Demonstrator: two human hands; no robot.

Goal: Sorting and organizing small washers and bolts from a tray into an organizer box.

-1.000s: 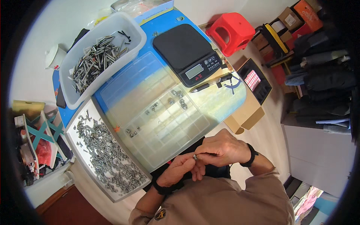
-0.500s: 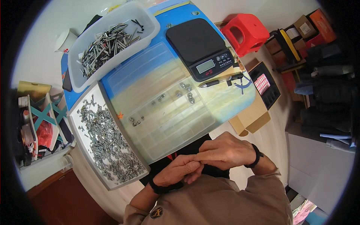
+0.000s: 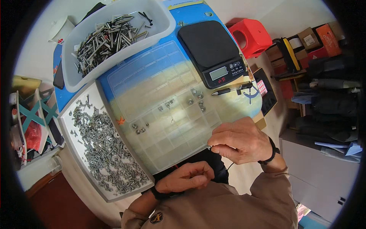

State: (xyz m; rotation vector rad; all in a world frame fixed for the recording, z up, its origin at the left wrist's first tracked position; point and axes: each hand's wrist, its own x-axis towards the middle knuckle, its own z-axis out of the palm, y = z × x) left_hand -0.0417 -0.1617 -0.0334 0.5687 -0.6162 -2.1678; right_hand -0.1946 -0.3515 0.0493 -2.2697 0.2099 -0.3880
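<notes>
Head view: R hand (image 3: 244, 141) pinches a small metal part (image 3: 209, 147) btwn thumb & fingertips, left of its palm, by the divided box's (image 3: 167, 152) near edge. L hand (image 3: 185, 177) half-curled, also nr that edge; can't tell if holding anything. Screw tray (image 3: 78, 147) L of box, scale (image 3: 204, 42) far R.

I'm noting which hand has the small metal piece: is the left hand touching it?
Apart. The head view shows the metal piece pinched in the right hand, a clear gap separating it from the left hand.
</notes>
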